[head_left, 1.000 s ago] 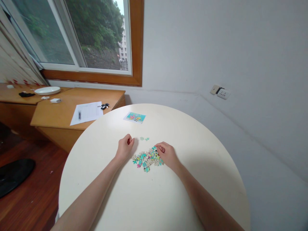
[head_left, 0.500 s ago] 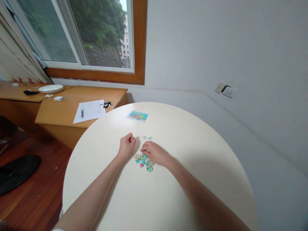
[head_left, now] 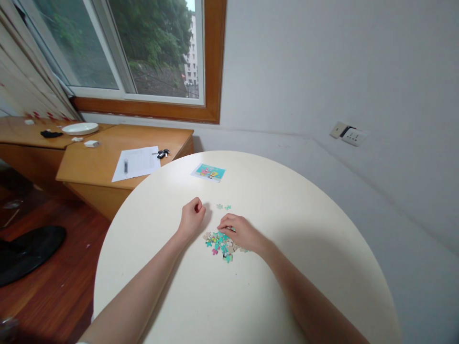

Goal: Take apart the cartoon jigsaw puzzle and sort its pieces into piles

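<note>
the pile of puzzle pieces (head_left: 223, 244) lies near the middle of the round white table (head_left: 229, 301), a flat, loose heap of turquoise, beige and some yellow. taking that pile as the centre of a clock, a pink piece (head_left: 215, 251) sits on its edge at about eight and a turquoise piece (head_left: 228, 258) pokes out at six.

the right hand (head_left: 221, 230) comes in from four o'clock and covers the upper right part of the pile, roughly from one to three. its fingers are drawn together in a narrow pinch, tips down at the pieces; i can't tell whether one is caught between them.

the left hand (head_left: 193, 214) is at ten o'clock, just beside the pile, curled into a loose fist on the table. whether anything is tucked inside it, i can't tell.

at twelve, past the right hand's knuckles, two loose pieces (head_left: 228, 207) lie side by side, apart from the pile. farther out, between eleven and twelve, a picture card (head_left: 210, 172) lies flat near the table's far edge, turquoise with pink and yellow figures.

out around ten to eleven, on a wooden surface (head_left: 93, 167), are a sheet of paper (head_left: 141, 160) with a pen (head_left: 125, 166) on it, and keys (head_left: 162, 154) at its corner.
</note>
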The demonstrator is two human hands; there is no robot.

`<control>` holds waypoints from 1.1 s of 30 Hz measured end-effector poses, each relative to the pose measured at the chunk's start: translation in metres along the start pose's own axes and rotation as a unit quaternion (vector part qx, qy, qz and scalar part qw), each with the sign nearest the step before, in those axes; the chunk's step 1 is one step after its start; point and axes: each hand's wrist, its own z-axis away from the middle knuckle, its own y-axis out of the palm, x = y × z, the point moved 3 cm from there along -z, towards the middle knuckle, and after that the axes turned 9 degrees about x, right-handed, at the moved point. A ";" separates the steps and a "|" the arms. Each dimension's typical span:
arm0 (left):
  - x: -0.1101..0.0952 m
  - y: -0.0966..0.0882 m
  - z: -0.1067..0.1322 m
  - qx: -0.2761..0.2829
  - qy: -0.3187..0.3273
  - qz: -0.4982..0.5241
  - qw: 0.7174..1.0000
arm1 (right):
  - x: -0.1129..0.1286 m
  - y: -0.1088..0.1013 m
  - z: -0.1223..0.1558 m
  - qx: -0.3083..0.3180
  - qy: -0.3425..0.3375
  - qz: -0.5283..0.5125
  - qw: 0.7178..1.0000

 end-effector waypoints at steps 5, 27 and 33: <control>-0.006 0.003 0.003 0.053 0.017 -0.002 0.998 | -0.008 0.002 -0.001 -0.071 0.044 -0.065 0.994; -0.014 0.017 0.013 0.224 0.160 -0.029 0.961 | -0.030 0.004 -0.004 -0.110 0.109 -0.329 0.931; -0.016 0.017 0.013 0.224 0.174 -0.028 0.959 | -0.027 0.002 -0.004 -0.111 0.103 -0.326 0.933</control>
